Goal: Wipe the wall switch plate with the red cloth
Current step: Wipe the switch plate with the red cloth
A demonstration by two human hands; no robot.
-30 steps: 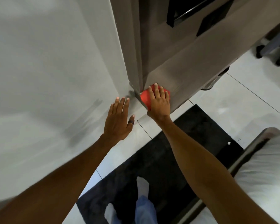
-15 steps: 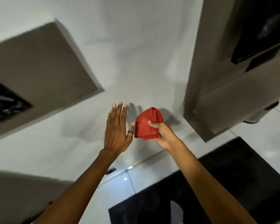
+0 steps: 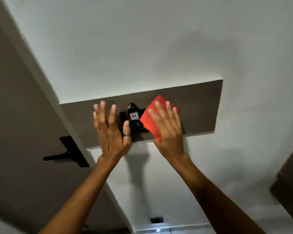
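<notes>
A black switch plate sits on a brown wall panel, with a small tagged key fob hanging in front of it. My right hand lies flat over the folded red cloth and presses it against the plate's right part, which is hidden beneath. My left hand, fingers spread and a ring on the thumb, is just left of the plate, holding nothing.
A brown door with a black lever handle stands at the left. White wall surrounds the panel. A small dark wall outlet sits low near the floor. A dark furniture edge shows at the right.
Both hands rose from low on the wall up to the brown panel. The right hand went from pinching the cloth to pressing it flat on the switch plate. The view tilted upward.
</notes>
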